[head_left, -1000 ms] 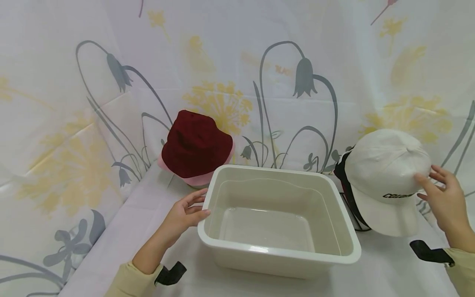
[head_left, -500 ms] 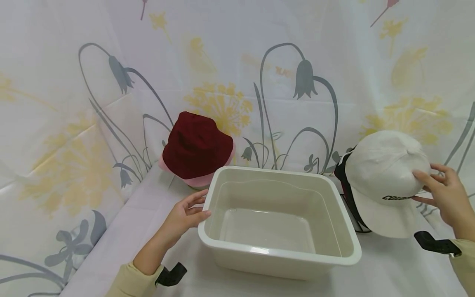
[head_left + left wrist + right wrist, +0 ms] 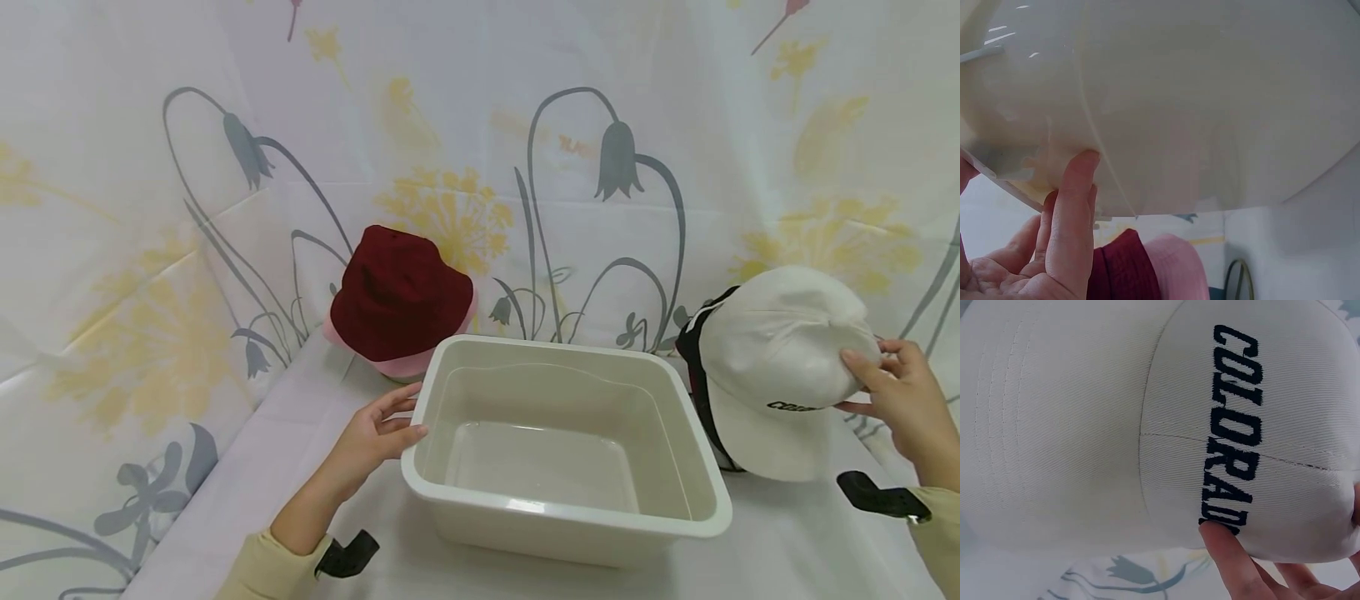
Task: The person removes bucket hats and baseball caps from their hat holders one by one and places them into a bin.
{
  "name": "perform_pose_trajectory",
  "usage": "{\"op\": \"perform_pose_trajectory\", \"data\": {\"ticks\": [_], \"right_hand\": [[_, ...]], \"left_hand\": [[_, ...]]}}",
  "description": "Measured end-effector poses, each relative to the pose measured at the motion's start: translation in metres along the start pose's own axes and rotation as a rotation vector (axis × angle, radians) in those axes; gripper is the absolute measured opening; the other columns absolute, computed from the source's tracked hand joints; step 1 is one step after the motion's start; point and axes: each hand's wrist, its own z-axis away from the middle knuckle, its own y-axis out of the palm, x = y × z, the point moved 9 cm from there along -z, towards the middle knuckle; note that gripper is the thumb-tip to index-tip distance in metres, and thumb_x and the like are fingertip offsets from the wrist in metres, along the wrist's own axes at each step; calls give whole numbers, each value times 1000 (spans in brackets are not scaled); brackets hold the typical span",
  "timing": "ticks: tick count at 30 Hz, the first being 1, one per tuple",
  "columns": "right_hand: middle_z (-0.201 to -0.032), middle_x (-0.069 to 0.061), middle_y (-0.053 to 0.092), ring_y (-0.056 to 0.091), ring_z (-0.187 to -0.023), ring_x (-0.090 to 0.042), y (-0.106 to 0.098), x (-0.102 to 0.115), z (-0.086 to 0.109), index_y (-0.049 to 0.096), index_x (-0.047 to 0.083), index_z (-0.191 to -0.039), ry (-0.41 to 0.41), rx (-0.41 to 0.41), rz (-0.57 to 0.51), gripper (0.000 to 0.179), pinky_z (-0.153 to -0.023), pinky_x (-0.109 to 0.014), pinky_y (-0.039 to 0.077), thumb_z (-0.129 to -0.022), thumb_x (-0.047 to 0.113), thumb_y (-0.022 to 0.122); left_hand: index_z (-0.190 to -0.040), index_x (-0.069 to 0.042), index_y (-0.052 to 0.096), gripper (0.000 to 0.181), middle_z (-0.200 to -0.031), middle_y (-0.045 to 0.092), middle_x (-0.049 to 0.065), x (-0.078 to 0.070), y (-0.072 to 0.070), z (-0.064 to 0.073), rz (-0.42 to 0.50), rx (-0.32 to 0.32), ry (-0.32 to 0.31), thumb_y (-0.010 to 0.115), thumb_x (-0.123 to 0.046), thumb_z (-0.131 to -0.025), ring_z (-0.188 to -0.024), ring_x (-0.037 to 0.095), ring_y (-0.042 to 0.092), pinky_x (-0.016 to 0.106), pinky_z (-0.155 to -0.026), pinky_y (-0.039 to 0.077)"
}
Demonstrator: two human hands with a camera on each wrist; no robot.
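A slip looked the likeliest mishap as a person's right hand (image 3: 906, 398) pinched the soft crown of a white cap (image 3: 776, 350) near the back right corner of the bench (image 3: 780, 542): with so little cloth held, the cap could have slid free, or dragged along the dark-edged piece (image 3: 692, 348) tucked against it. The cream bin (image 3: 540, 531), at mid-bench, might have skidded had the left hand (image 3: 378, 429) pushed too hard. The right grip was partly closed, thumb on the crown, one fingertip by the dark lettering (image 3: 1235, 425), the remaining fingers mostly hidden. The left grip was narrow, thumb over the bin's left rim, fingers against its outer wall. Toward the back left corner, a maroon hat (image 3: 401, 296) sat atop a pink hat (image 3: 411, 364).
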Motion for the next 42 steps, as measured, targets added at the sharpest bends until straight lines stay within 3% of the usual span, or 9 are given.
{"op": "perform_pose_trajectory", "data": {"ticks": [3,10,15,20,23,27,36,42], "right_hand": [[-106,-27,31,46,-68,9,-1,2,2,28,34,-102,-12,-7,3,16,-49,-24,51,-98,28,42],[-100,1,37,47,-69,9,-14,10,5,35,29,-100,-27,-63,-49,9,-47,-19,49,-99,24,42],[-99,10,36,46,-69,10,-21,12,2,35,32,-100,-17,-94,-118,11,-45,-17,48,-99,24,43],[-99,14,38,49,-66,8,-28,13,1,37,29,-99,4,-132,-283,12,-40,-17,45,-98,20,46],[-105,16,39,45,-67,10,-32,18,2,37,32,-102,13,-172,-226,12,-41,-15,44,-98,23,45],[-106,19,38,43,-71,11,-35,31,5,36,36,-107,-35,-193,-158,17,-43,-11,43,-99,23,42],[-100,17,37,44,-73,8,-33,46,10,37,32,-107,-65,-162,-307,18,-43,-11,43,-99,17,43],[-101,19,37,44,-74,10,-33,59,13,37,33,-110,-91,-171,-235,19,-44,-10,43,-99,19,42]], "left_hand": [[-139,-8,42,61,-127,48,18,0,1,0,7,5,6,68,-12,-84,-107,26,56,38,-76,51],[-139,-7,41,60,-127,48,19,0,2,0,19,13,14,67,-11,-84,-107,27,56,38,-75,52],[-139,-7,41,61,-127,48,19,0,2,-1,19,10,12,67,-11,-84,-105,25,57,38,-74,52],[-139,-7,41,61,-127,48,19,0,2,-1,14,12,13,68,-12,-84,-106,25,57,38,-75,52],[-138,-8,42,60,-127,49,18,0,2,-1,13,10,12,68,-12,-84,-106,25,57,38,-75,52],[-138,-7,42,60,-128,48,19,-1,1,-1,20,7,12,68,-12,-84,-106,26,56,38,-75,52],[-138,-7,42,61,-127,48,19,0,0,-1,19,4,5,68,-12,-84,-106,26,56,38,-75,52],[-139,-7,41,61,-127,48,19,2,-1,-1,21,3,1,68,-12,-84,-107,26,56,38,-75,52]]}}
